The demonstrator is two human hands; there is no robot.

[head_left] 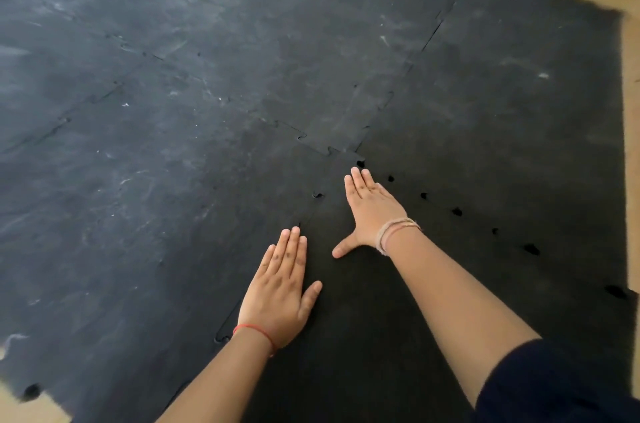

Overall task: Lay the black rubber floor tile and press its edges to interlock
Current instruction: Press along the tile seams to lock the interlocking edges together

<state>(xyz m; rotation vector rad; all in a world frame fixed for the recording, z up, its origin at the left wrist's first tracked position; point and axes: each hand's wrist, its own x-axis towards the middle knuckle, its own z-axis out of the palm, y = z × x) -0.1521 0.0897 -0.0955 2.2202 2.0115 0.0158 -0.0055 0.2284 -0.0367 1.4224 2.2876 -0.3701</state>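
The black rubber floor tile (374, 311) lies flat in the lower middle, its puzzle-cut edges meeting the tiles around it. My left hand (280, 294) rests palm down, fingers together, along the tile's left seam (313, 211). My right hand (370, 211) lies flat further up, fingertips near the tile's far corner (358, 159), thumb spread out. Small gaps show as dark holes along the right seam (457, 211). Both hands hold nothing.
Dusty, scuffed black tiles (156, 93) cover the floor to the left and ahead; a cleaner one (519, 93) lies to the right. Bare wooden floor (630, 145) runs along the right edge and at the bottom left corner (20, 408). A wall base stands at the top right.
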